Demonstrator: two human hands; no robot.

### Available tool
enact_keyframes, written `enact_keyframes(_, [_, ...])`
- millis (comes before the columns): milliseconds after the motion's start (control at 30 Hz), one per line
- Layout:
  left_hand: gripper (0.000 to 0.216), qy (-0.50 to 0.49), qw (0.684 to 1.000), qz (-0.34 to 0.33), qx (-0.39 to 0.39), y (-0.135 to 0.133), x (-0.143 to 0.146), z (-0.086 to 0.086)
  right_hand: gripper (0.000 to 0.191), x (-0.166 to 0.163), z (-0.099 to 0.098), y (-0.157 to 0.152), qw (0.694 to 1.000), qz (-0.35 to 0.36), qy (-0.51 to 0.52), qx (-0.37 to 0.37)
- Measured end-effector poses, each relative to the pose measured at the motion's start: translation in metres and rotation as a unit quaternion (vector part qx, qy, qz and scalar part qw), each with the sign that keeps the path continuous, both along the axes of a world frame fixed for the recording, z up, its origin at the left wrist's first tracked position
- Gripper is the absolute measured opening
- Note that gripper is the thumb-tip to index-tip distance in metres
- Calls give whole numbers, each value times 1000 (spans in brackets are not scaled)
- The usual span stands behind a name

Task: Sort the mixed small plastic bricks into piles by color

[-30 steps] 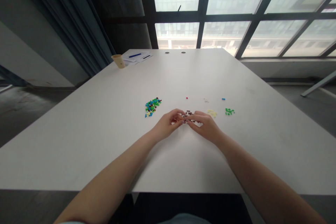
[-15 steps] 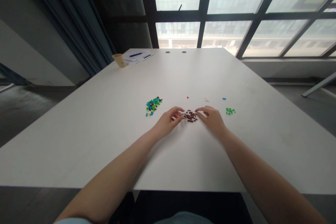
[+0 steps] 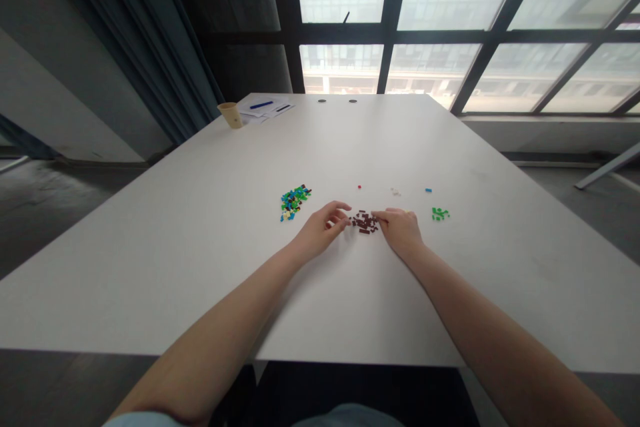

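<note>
A small pile of dark brown toy bricks (image 3: 364, 221) lies on the white table between my two hands. My left hand (image 3: 325, 228) rests at the pile's left side, fingers curved and apart, holding nothing that I can see. On the right side of the pile, my right hand (image 3: 400, 228) has its fingers folded together, with the fingertips at the pile's upper right edge. Whether a brick is between those fingertips is too small to make out.
Mixed blue, green, brown and yellow bricks (image 3: 295, 202) lie to the left. Green bricks (image 3: 440, 213) are on the right. Beyond my hands are a red brick (image 3: 359, 187), a few white bricks (image 3: 395, 192) and a blue brick (image 3: 429, 190). A paper cup (image 3: 231, 115) stands beside papers (image 3: 255, 113) at the far left.
My right hand has drawn its fingers together and its fingertips now point at the pile's edge. The left hand stays almost in place. The whole view has shifted slightly.
</note>
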State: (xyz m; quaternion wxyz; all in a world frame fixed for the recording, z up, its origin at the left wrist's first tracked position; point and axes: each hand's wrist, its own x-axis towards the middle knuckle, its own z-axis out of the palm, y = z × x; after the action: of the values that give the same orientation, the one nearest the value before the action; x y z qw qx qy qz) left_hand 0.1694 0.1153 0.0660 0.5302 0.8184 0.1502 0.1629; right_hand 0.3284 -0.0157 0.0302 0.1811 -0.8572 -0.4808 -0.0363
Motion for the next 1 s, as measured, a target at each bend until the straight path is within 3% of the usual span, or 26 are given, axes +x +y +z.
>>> enact_keyframes(100, [27, -16, 1000, 18, 3, 8, -2, 5, 27, 5, 1, -4, 998, 9, 5, 60])
enact_keyframes(200, [25, -39, 995, 90, 34, 29, -7, 10, 27, 12, 9, -9, 985, 14, 51, 164])
enact_keyframes(333, [21, 11, 954, 224, 198, 69, -18, 6, 26, 20, 23, -18, 958, -15, 105, 266])
enact_keyframes(433, [20, 115, 921, 221, 300, 86, -24, -5, 24, 22, 30, -24, 944, -45, 127, 300])
enact_keyframes(567, [21, 212, 890, 213, 342, 88, -22, -18, 21, 22, 34, -27, 935, -57, 149, 317])
enact_keyframes(1000, [17, 228, 868, 201, 392, 86, -18, -24, 17, 26, 43, -34, 915, -88, 152, 364])
